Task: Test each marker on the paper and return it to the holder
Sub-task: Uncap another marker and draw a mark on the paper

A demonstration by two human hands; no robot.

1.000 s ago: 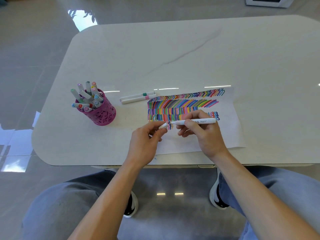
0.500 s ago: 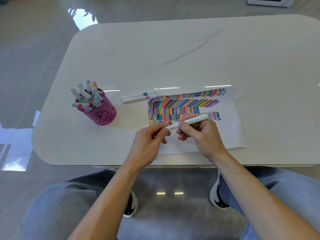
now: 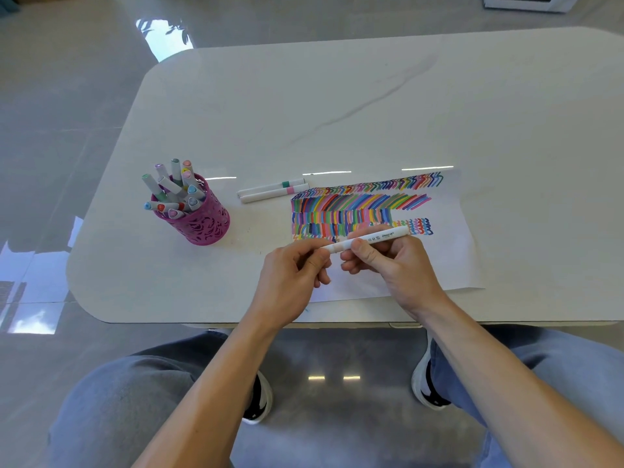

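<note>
A white marker [image 3: 378, 238] lies nearly level between both hands above the near left part of the paper [image 3: 449, 261]. My right hand [image 3: 391, 265] grips its barrel with thumb and fingers. My left hand [image 3: 293, 278] pinches its left end, where the cap sits; the tip is hidden. Rows of coloured strokes [image 3: 354, 211] cover the paper's far half. The pink perforated holder [image 3: 199, 221] stands to the left, with several markers in it.
Two white markers [image 3: 273, 190], one banded green and one pink, lie side by side between the holder and the paper. The white table [image 3: 337, 106] has a rounded near edge [image 3: 202, 320] just beyond my knees.
The marker's bare tip showed a second ago; now my left hand covers that end and the marker sits a little lower and closer to me. Both hands stay together.
</note>
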